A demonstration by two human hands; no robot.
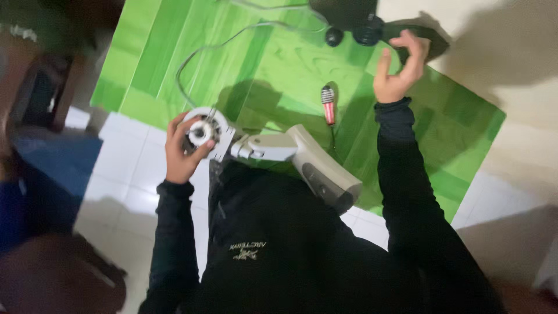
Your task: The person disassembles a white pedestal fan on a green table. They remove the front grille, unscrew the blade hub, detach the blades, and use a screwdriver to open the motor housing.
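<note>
The left hand [185,148] gripped the round white motor end [204,132] of a grey appliance body [302,160] resting on the person's lap. The right hand [400,68], fingers spread, reached a black part [419,36] at the edge of the green mat [279,64], near a red-handled screwdriver [329,106].

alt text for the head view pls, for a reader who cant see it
A person in a black jacket holds a round white motor part in the left hand, while the right hand reaches toward black parts on a green mat. A grey housing rests on their lap.
</note>
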